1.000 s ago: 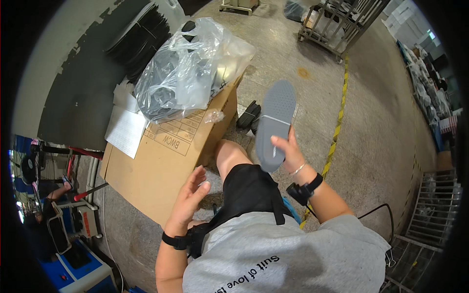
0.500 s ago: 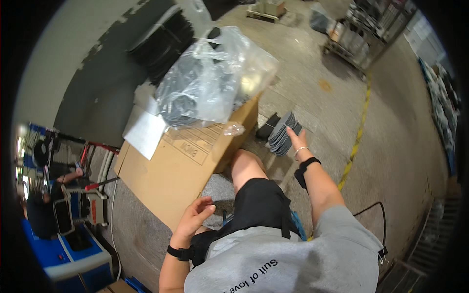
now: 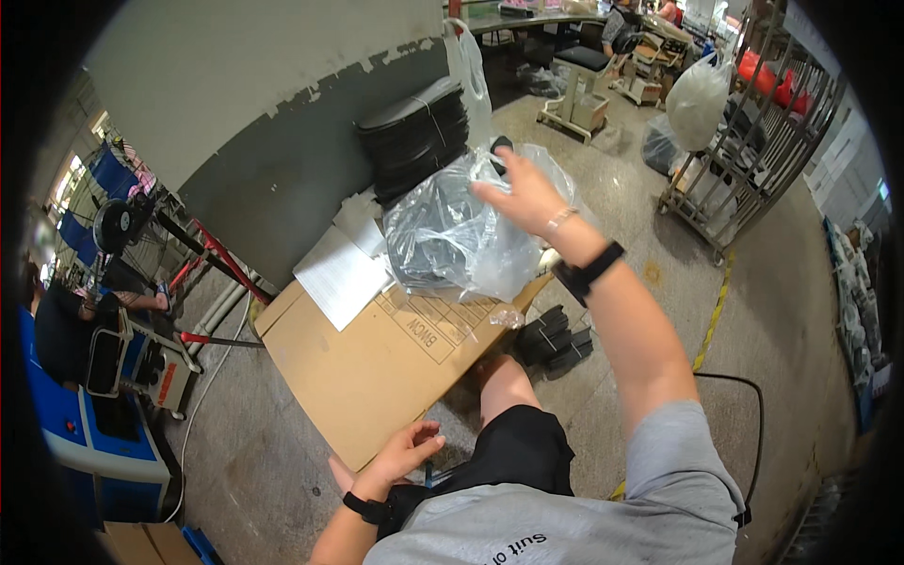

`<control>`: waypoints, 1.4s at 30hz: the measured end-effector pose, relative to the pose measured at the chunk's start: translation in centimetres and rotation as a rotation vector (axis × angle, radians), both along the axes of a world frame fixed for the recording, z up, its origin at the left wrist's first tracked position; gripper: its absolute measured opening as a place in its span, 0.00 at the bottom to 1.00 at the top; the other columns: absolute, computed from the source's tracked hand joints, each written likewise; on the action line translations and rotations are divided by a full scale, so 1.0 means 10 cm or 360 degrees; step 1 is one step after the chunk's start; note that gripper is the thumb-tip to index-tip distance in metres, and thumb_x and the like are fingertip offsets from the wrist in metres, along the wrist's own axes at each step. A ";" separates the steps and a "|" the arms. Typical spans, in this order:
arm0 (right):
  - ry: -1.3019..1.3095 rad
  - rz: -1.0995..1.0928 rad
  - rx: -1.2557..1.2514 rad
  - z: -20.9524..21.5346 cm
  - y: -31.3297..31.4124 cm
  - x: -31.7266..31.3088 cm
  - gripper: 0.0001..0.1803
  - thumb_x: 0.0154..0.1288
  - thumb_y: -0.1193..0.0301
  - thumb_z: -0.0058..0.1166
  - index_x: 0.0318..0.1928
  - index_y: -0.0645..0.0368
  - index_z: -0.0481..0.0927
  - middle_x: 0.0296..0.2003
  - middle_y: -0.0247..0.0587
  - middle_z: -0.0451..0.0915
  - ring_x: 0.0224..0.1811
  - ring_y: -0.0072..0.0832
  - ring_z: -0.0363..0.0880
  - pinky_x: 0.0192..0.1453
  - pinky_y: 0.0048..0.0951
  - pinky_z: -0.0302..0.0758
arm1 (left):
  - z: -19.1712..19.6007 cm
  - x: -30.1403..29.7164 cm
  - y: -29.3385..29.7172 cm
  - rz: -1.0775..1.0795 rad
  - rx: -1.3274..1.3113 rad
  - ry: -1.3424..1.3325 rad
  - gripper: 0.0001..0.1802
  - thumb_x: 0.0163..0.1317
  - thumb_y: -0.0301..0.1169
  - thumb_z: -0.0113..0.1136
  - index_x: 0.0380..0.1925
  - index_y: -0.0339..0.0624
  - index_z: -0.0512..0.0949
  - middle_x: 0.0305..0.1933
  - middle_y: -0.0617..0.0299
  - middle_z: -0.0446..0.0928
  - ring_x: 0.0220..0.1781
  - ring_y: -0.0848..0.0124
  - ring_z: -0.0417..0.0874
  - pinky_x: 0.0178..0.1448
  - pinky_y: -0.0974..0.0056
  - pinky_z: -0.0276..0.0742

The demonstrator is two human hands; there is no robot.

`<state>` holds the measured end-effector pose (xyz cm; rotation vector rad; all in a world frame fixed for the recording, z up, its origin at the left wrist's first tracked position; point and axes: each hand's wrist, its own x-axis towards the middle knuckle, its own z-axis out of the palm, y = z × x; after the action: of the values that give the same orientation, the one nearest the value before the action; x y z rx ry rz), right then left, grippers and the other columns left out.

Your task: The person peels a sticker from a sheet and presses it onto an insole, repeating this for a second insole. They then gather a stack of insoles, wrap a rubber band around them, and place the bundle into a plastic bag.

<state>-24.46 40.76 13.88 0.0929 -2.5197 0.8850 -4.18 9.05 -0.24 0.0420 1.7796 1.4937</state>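
Observation:
A clear plastic bag (image 3: 443, 235) with dark grey flat pieces inside lies on a large cardboard box (image 3: 330, 377). My right hand (image 3: 523, 196) is over the bag's upper right side, thumb apart from the fingers, holding nothing I can see. Whether the fingertips touch the plastic, I cannot tell. My left hand (image 3: 407, 454) hangs by the box's near edge, fingers loosely bent and apart, with nothing in it. Two bundles of dark flat pieces (image 3: 556, 344) stand side by side on the floor, right of the box.
Printed white sheets (image 3: 341, 275) lie on the box's left part. Behind it, a tied stack of black sheets (image 3: 414, 132) leans by the wall. A metal rack cart (image 3: 725, 160) stands at far right. A black fan (image 3: 115, 224) and a blue-white machine (image 3: 104, 433) are at left.
My right hand has left the grey bundle on the floor and moved up and forward to the plastic bag. My left hand stays near the box edge. The view has tilted up.

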 end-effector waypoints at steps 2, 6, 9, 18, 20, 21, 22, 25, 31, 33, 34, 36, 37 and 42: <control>-0.0471 -0.0390 0.0425 -0.22 -0.07 -0.22 0.39 0.46 0.53 0.64 0.53 0.67 0.69 0.48 0.55 0.74 0.54 0.46 0.72 0.58 0.39 0.69 | -0.05 0.05 -0.08 0.0084 0.0034 0.0044 0.24 0.59 0.36 0.60 0.51 0.31 0.70 0.45 0.59 0.75 0.45 0.75 0.75 0.51 0.69 0.71; -0.1285 -0.0193 0.0535 -0.55 0.16 -0.49 0.25 0.41 0.61 0.65 0.39 0.65 0.79 0.35 0.50 0.80 0.37 0.37 0.79 0.41 0.32 0.75 | 0.03 0.08 -0.25 0.0204 0.0079 0.0020 0.20 0.59 0.33 0.60 0.48 0.33 0.72 0.42 0.63 0.75 0.43 0.76 0.74 0.48 0.71 0.71; -0.1154 -0.0035 0.0082 -0.64 -0.05 -0.33 0.16 0.46 0.66 0.61 0.34 0.63 0.81 0.27 0.41 0.80 0.28 0.24 0.77 0.33 0.26 0.72 | 0.03 0.01 -0.39 0.0310 0.0108 0.0007 0.17 0.60 0.32 0.60 0.46 0.34 0.73 0.42 0.64 0.76 0.43 0.76 0.74 0.49 0.71 0.71; -0.0657 0.0758 -0.0635 -0.83 -0.97 -0.15 0.14 0.55 0.73 0.55 0.43 0.61 0.77 0.34 0.38 0.79 0.35 0.26 0.76 0.44 0.27 0.73 | 0.64 -0.90 0.17 0.0254 0.0234 0.0844 0.21 0.59 0.33 0.59 0.50 0.34 0.70 0.46 0.58 0.75 0.49 0.70 0.75 0.52 0.66 0.71; -0.0247 0.0619 -0.0263 -0.75 -0.92 -0.07 0.14 0.54 0.72 0.55 0.43 0.61 0.76 0.35 0.41 0.78 0.37 0.33 0.76 0.48 0.31 0.71 | 0.77 -1.05 0.24 0.0231 0.0106 0.1032 0.23 0.59 0.34 0.59 0.52 0.34 0.70 0.46 0.56 0.75 0.49 0.68 0.75 0.52 0.65 0.71; 0.0156 0.0460 0.0118 -0.68 -0.87 0.01 0.15 0.53 0.71 0.55 0.43 0.60 0.75 0.37 0.44 0.77 0.39 0.40 0.75 0.51 0.35 0.70 | 0.80 -1.13 0.26 0.0233 0.0003 0.1127 0.24 0.58 0.33 0.59 0.53 0.34 0.69 0.48 0.52 0.74 0.51 0.64 0.74 0.54 0.63 0.70; 0.0127 0.0359 0.0242 -0.53 -0.73 0.08 0.15 0.52 0.69 0.56 0.41 0.59 0.75 0.39 0.46 0.75 0.42 0.45 0.73 0.53 0.39 0.67 | 0.82 -1.22 0.34 0.0215 -0.0084 0.1216 0.26 0.56 0.32 0.60 0.54 0.34 0.68 0.50 0.49 0.72 0.53 0.60 0.73 0.56 0.61 0.69; -0.0373 0.0119 0.0736 -0.45 -0.32 0.15 0.17 0.63 0.58 0.42 0.38 0.57 0.78 0.35 0.44 0.79 0.44 0.42 0.75 0.59 0.51 0.57 | 1.02 -1.41 0.66 -0.0015 -0.0403 0.1982 0.30 0.52 0.25 0.60 0.57 0.38 0.65 0.58 0.50 0.65 0.60 0.56 0.67 0.61 0.59 0.65; -0.0611 0.0086 0.1563 -0.49 0.10 0.43 0.21 0.64 0.56 0.39 0.29 0.56 0.82 0.26 0.42 0.81 0.40 0.40 0.78 0.60 0.51 0.55 | 0.93 -1.79 1.45 -0.0799 -0.0778 0.2452 0.40 0.40 0.18 0.57 0.60 0.42 0.62 0.62 0.51 0.61 0.67 0.49 0.56 0.67 0.49 0.54; -0.0733 0.0110 0.1582 -0.56 0.19 0.39 0.23 0.63 0.55 0.39 0.36 0.61 0.81 0.26 0.45 0.81 0.40 0.39 0.78 0.60 0.49 0.57 | 0.82 -1.83 1.52 -0.0902 -0.0931 0.2408 0.33 0.42 0.22 0.56 0.55 0.41 0.68 0.63 0.52 0.61 0.69 0.50 0.52 0.68 0.45 0.49; -0.0799 -0.0059 0.1601 -0.61 0.23 0.37 0.25 0.62 0.54 0.40 0.40 0.64 0.78 0.26 0.47 0.81 0.37 0.40 0.79 0.55 0.47 0.63 | 0.81 -1.85 1.54 -0.1153 -0.1105 0.2466 0.27 0.44 0.24 0.54 0.50 0.40 0.72 0.63 0.52 0.62 0.70 0.49 0.51 0.69 0.45 0.48; -0.0875 -0.0226 0.1606 -0.64 0.34 0.33 0.28 0.62 0.53 0.41 0.44 0.68 0.76 0.26 0.49 0.80 0.35 0.41 0.80 0.50 0.46 0.68 | 0.80 -1.88 1.54 -0.1477 -0.1331 0.2516 0.15 0.50 0.30 0.51 0.38 0.38 0.79 0.63 0.49 0.63 0.71 0.49 0.49 0.70 0.42 0.43; -0.0899 -0.0423 0.1324 -0.63 0.46 0.30 0.29 0.61 0.54 0.41 0.46 0.70 0.72 0.25 0.51 0.80 0.32 0.41 0.80 0.42 0.42 0.72 | 0.78 -1.88 1.50 -0.1488 -0.1329 0.2502 0.15 0.50 0.30 0.51 0.38 0.38 0.79 0.63 0.49 0.63 0.71 0.49 0.49 0.70 0.42 0.43; -0.1115 -0.0937 0.0198 -0.89 1.42 0.28 0.27 0.60 0.59 0.44 0.49 0.73 0.68 0.23 0.56 0.79 0.23 0.42 0.80 0.28 0.38 0.76 | 0.81 -1.88 1.42 -0.1073 -0.1906 0.2311 0.19 0.49 0.36 0.55 0.40 0.39 0.78 0.57 0.39 0.67 0.68 0.40 0.52 0.70 0.41 0.38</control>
<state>-21.68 54.97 4.94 -1.0292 -2.9400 0.5657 -23.03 23.23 7.82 1.1865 2.9487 -0.5102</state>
